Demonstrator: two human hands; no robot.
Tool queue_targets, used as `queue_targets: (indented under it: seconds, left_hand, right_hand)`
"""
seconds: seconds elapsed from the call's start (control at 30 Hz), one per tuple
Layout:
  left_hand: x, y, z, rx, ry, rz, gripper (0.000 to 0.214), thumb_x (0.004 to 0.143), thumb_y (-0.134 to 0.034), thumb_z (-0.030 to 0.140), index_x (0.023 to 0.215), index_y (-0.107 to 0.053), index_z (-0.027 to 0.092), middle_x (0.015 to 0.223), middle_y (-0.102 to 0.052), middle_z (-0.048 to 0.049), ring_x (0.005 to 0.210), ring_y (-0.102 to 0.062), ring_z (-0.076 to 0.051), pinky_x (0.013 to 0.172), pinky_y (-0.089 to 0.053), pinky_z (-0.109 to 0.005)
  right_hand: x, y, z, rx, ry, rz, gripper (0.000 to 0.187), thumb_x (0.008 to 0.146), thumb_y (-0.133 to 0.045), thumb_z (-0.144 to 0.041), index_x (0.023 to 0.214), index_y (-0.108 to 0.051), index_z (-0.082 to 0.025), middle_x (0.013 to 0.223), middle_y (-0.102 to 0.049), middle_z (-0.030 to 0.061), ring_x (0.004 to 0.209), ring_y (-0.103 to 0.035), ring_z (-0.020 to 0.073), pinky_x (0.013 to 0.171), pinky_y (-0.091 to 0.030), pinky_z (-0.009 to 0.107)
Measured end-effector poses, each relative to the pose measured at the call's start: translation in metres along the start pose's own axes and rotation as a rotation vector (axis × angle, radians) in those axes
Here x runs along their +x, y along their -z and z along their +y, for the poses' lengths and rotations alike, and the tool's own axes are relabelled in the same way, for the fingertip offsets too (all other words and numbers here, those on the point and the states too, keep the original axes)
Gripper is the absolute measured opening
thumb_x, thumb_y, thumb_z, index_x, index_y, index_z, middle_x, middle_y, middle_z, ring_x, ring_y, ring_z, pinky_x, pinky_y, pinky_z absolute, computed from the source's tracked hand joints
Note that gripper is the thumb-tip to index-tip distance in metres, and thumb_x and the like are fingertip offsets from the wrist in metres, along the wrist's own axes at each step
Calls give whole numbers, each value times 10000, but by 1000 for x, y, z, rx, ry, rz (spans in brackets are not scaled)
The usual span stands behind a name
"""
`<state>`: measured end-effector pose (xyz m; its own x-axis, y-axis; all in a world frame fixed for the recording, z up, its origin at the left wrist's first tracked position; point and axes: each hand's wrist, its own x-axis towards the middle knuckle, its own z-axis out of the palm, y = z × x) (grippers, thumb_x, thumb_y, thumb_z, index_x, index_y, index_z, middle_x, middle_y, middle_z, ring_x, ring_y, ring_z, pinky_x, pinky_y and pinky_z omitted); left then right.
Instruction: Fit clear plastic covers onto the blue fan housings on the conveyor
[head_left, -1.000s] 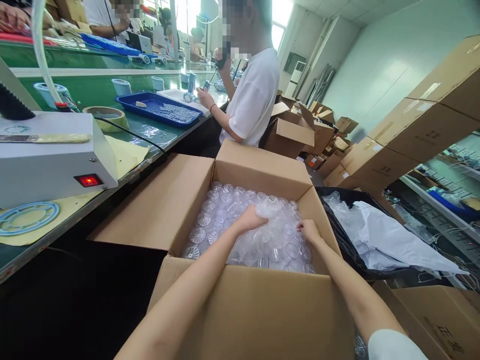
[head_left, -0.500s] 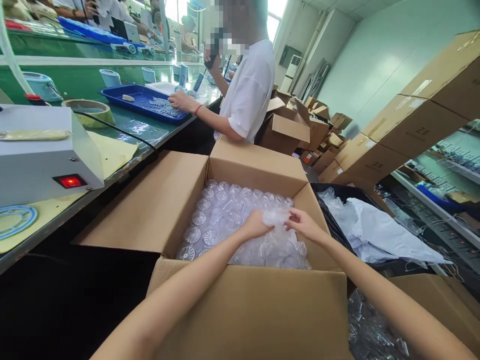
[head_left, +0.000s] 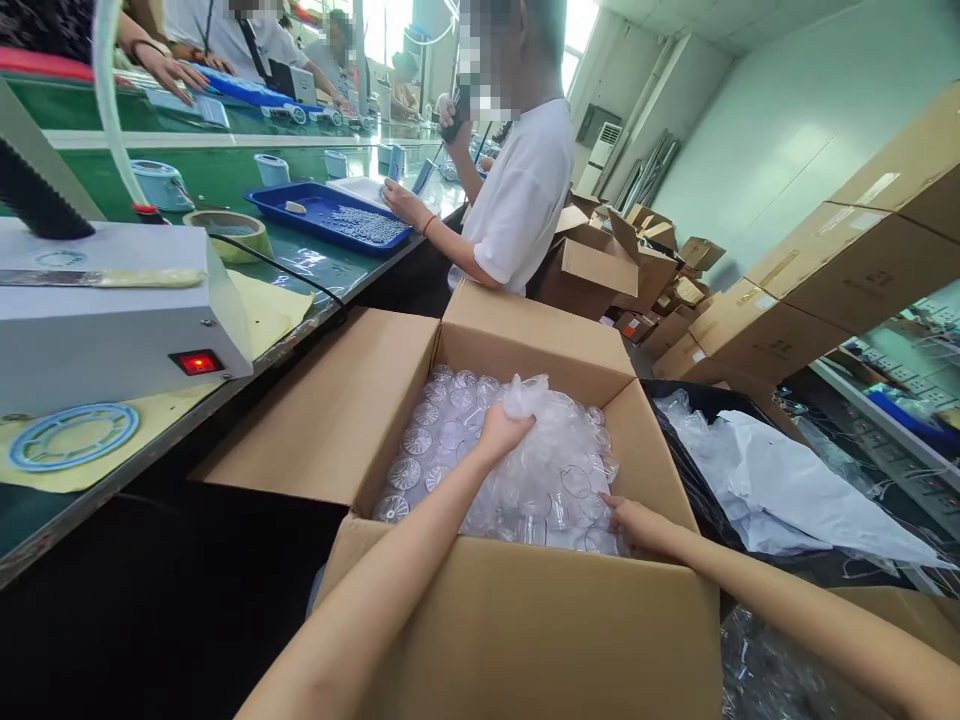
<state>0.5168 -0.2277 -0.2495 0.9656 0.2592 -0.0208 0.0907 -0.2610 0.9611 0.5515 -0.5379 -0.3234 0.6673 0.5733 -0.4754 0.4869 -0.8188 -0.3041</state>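
An open cardboard box [head_left: 555,620] stands in front of me, holding rows of clear round plastic parts [head_left: 405,472] with ribbed ends. Over its middle and right side lies a heap of thin clear plastic bags [head_left: 555,425]. My left hand [head_left: 507,428] is closed on a bunch of this film, above the parts. Low by the box's right wall, my right hand [head_left: 637,522] reaches in with its fingers stretched toward the clear parts at the near right corner. Some of its fingers are hidden, and I see nothing held in it.
At left, a workbench carries a white machine [head_left: 112,320] with a red switch, a blue ring [head_left: 75,437], a tape roll [head_left: 229,235] and a blue tray [head_left: 330,215]. A co-worker [head_left: 517,190] stands beyond the box. A black-lined bin [head_left: 772,480] and stacked cartons [head_left: 840,255] are at right.
My hands were together over the film. My left hand now holds it slightly farther left, while my right hand has parted from it and dropped toward the near right corner. The view has shifted left.
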Motion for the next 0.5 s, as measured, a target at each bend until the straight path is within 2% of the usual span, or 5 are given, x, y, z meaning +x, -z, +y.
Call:
queue_targets:
  seconds: [0.23, 0.5]
  left_hand:
    - [1, 1, 0, 19, 24, -28, 263, 921, -582, 318, 1094, -614, 122, 1082, -643, -70, 942, -640, -197, 815, -557, -379]
    - [-10, -7, 1, 96, -70, -225, 268, 909, -599, 319, 1085, -621, 118, 1085, -642, -65, 944, -637, -206, 806, -556, -376]
  right_hand:
    - [7, 0, 11, -26, -124, 15, 216, 947, -603, -322, 1031, -642, -126, 990, -670, 49, 818, -657, 171, 733, -563, 344]
    - [6, 6, 8, -38, -137, 102, 178, 937, -617, -292, 1005, -643, -129, 990, -663, 47, 839, -648, 174, 752, -556, 352]
